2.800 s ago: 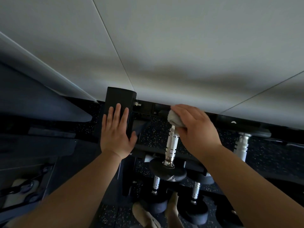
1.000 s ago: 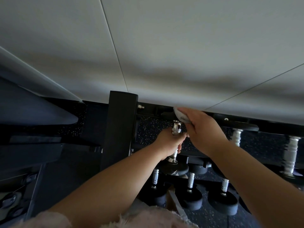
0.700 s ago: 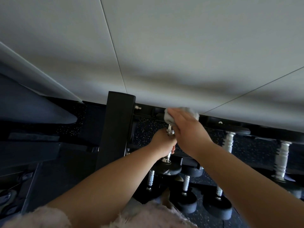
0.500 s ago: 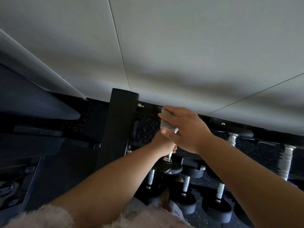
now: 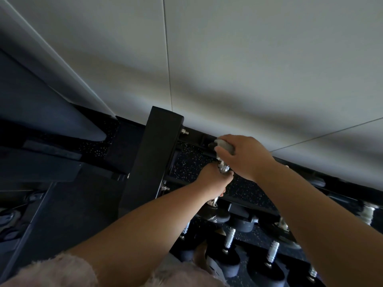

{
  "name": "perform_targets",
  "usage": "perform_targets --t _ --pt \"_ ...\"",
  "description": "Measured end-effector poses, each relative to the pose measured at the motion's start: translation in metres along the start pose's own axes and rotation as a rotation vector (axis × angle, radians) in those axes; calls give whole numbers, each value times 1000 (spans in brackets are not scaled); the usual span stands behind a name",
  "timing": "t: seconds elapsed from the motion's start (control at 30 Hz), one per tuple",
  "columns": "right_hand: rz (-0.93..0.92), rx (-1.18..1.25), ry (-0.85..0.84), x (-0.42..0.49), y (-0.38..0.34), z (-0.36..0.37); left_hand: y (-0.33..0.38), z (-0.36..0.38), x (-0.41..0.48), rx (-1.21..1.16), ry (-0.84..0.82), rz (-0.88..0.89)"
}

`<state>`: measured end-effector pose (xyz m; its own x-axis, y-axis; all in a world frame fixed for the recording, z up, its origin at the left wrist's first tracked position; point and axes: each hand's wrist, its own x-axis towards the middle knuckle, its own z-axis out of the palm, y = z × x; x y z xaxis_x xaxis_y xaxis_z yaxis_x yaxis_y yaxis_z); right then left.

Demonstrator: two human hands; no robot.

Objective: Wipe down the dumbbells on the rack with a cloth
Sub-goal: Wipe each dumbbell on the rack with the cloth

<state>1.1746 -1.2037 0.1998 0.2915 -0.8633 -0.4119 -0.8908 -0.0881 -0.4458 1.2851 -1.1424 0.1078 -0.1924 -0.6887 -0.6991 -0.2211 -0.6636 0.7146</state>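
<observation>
Two hands on one dumbbell [image 5: 223, 170] at the rack's [image 5: 153, 162] top-left: wraps the left hand [image 5: 215, 180] round the chrome handle [image 5: 214, 201], pinches the cloth [image 5: 224, 146] in the right hand [image 5: 243, 156] against the far end just above, likely calls for strokes along the near-to-far axis.

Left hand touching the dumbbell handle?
Touching. Head view: left hand wraps the dumbbell handle, chrome showing above and below its fist; right hand holds the cloth.

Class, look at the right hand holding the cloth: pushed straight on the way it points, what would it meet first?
The right hand would probably meet the rack's dark top rail just past the cloth, then the black upright; depth is unclear.
</observation>
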Motion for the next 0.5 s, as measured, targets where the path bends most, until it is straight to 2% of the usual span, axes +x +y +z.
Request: perform_targets --t 0.1,0.17,0.3,0.5 --pt "-21 -290 -37 22 -17 8 2 1 0 13 14 -20" --pt "-44 -342 -46 24 -18 11 4 0 -1 45 8 -11" --pt "-85 -108 31 -8 4 4 4 -2 -2 36 -12 5" --pt "-2 97 145 -37 28 8 4 -1 -4 19 -2 18"
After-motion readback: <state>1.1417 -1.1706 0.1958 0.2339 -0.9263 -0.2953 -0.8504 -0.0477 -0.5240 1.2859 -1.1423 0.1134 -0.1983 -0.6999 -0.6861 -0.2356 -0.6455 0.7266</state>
